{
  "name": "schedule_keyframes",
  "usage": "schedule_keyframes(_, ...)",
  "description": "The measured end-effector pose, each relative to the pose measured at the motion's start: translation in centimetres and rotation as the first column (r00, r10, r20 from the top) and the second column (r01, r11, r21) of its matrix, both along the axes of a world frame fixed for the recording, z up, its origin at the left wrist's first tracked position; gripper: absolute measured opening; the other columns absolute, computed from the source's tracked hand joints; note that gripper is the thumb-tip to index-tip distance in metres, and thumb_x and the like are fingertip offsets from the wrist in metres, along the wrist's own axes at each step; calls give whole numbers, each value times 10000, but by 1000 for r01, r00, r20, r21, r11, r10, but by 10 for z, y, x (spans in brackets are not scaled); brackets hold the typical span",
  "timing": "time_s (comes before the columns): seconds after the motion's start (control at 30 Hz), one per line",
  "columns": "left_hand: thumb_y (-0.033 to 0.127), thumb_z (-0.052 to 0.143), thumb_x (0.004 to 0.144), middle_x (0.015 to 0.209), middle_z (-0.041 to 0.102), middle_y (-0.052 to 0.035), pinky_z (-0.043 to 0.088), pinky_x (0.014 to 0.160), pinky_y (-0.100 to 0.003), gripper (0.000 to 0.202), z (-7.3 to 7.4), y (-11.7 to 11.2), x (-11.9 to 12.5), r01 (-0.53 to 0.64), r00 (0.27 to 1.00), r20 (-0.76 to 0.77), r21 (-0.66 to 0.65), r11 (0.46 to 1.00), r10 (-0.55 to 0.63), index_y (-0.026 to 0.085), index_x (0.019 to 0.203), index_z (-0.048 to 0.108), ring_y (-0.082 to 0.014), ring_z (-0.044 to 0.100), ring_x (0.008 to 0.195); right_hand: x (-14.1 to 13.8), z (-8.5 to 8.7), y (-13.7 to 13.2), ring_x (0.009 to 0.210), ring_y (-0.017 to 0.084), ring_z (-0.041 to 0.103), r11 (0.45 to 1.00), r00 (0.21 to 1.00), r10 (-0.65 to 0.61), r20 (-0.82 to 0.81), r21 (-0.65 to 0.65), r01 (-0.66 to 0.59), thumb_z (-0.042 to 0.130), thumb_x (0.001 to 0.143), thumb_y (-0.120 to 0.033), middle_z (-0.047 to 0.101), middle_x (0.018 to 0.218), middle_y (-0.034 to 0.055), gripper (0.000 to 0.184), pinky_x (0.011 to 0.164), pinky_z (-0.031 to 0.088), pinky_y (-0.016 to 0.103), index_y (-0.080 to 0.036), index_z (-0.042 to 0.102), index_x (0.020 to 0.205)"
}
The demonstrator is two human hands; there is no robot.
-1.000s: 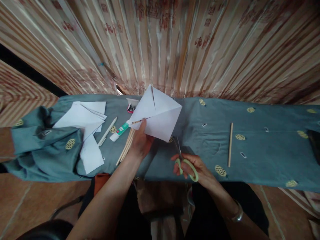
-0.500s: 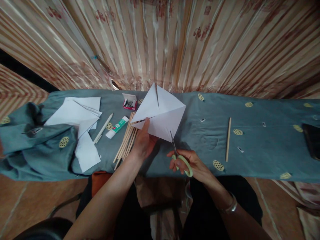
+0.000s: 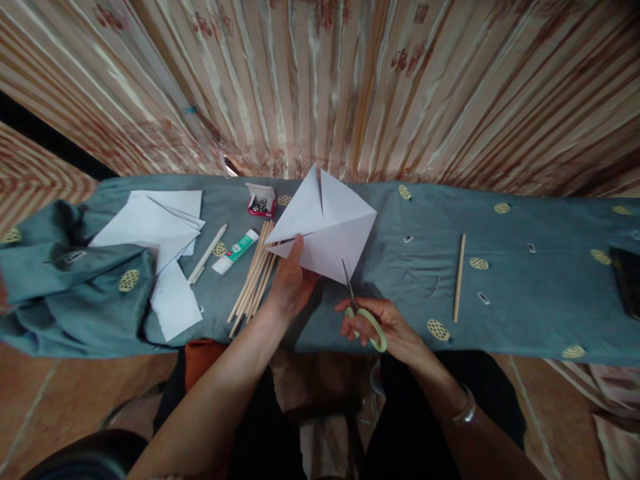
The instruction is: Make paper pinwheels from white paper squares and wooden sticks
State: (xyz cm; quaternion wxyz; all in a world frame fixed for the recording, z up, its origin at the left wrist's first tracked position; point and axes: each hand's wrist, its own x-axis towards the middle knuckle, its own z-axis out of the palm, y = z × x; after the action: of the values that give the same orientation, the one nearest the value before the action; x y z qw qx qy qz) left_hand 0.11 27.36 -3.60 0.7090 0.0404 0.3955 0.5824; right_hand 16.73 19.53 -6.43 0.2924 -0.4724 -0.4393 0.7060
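My left hand [image 3: 293, 280] grips a white sheet of paper [image 3: 333, 237] near its left corner, thumb on top and fingers underneath. The sheet is held up like a diamond, with slits running in from its top and left corners and a crease across it. My right hand [image 3: 373, 323] is closed on scissors [image 3: 379, 333] with pale green handles. Their blades lie at the lower corner of the paper, where a cut line shows. Under the sheet's left corner, a bunch of wooden sticks [image 3: 253, 280] lies on the cloth.
A glue tube [image 3: 235, 251], a white pen [image 3: 207, 255] and a small box of metal pins [image 3: 261, 203] lie left of the sticks. Farther left are paper sheets [image 3: 145, 223] and bunched cloth [image 3: 100, 293]. One stick [image 3: 459, 279] and a dark device [image 3: 625, 280] lie right.
The paper and both hands appear slightly further right, along with a small shift of the whole view. The scissors stay at the lower corner; the grip of both hands is unchanged.
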Motion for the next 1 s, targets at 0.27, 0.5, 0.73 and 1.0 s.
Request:
schedule_keyframes(0.27,203,464,1000,879,760,-3,573,742,-187,252,0,1,-1,-7,1000,-9,-12,1000,7,195,1178,642,-105,715,711,-1,-1,0,527,96,565,1000,1000,-11,-3,-13,11,772,689,-604,637,660,0,526,471,449,210,-156,676,948)
schedule_keyframes(0.5,200,460,1003,859,754,6,579,691,-167,222,-2,0,-3,-2,1000,12,29,1000,1,185,1116,650,-95,709,696,-5,7,2,496,79,548,998,999,-34,-19,-61,32,818,630,-575,611,604,-34,501,463,436,197,-168,664,878)
schedule_keyframes(0.73,236,491,991,900,749,-8,579,751,-205,220,-1,1,-4,5,1000,7,-7,1000,-5,196,1149,638,-111,703,723,-7,7,2,464,77,540,995,998,-67,-22,-80,65,844,602,-540,611,564,-43,467,438,416,194,-177,668,837)
schedule_keyframes(1.0,235,465,998,872,732,0,563,762,-198,196,-2,1,-5,14,1000,-20,8,1000,-13,184,981,654,-102,691,724,-8,3,2,468,75,542,990,996,-86,-26,-114,82,873,576,-492,602,561,-51,454,469,447,201,-176,678,838)
